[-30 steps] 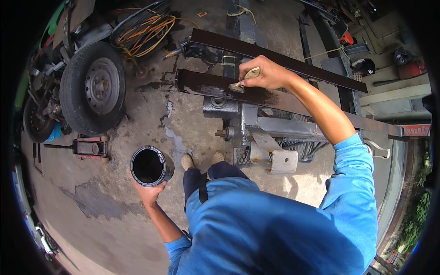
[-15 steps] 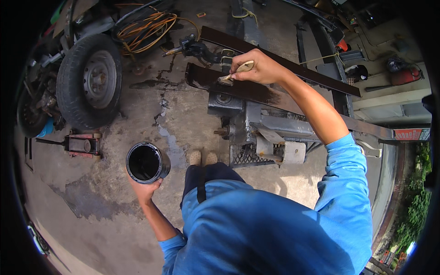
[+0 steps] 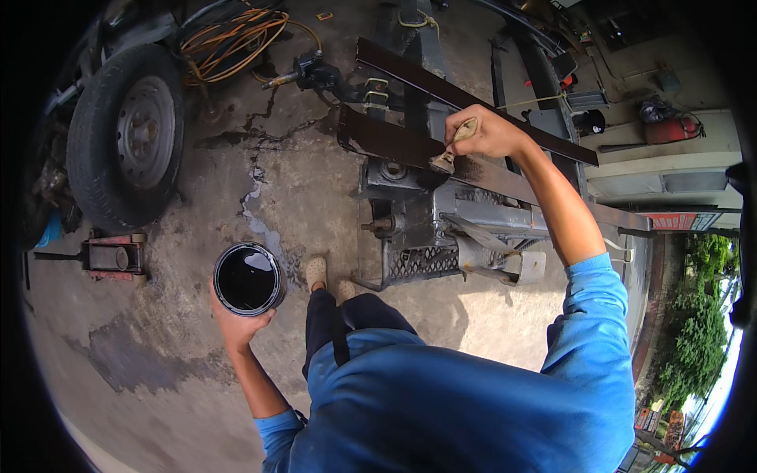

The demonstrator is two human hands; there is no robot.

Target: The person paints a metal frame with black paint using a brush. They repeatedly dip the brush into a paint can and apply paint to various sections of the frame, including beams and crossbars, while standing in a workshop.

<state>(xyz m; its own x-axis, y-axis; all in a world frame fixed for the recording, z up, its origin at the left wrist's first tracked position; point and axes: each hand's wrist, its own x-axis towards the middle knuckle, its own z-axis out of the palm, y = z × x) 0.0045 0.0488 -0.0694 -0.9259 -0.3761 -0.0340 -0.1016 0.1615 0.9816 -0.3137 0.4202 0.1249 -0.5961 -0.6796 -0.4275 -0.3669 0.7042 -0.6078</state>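
My left hand (image 3: 236,325) is wrapped round the side of an open can (image 3: 281,292) of black paint, held upright at the lower left. In my right hand (image 3: 489,134) is a paintbrush (image 3: 443,162) with a pale wooden handle, gripped by the handle. The bristles meet the near metal bar (image 3: 386,140), where dark paint gives way to a thin, streaky patch. Beyond the brush, the bar's right part shows paler brown, partly hidden behind my forearm. A second dark bar (image 3: 473,98) lies farther back, roughly parallel to it.
A grey metal frame (image 3: 418,213) with mesh supports the bars. At left stand a wheel with tyre (image 3: 130,138) and a red floor jack (image 3: 114,256). An orange hose (image 3: 236,43) lies coiled behind them. A red cylinder (image 3: 674,130) rests at the far right.
My right hand has moved the brush rightward along the near bar, from its dark left part to the streaky edge. The view has shifted; my left hand still holds the can.
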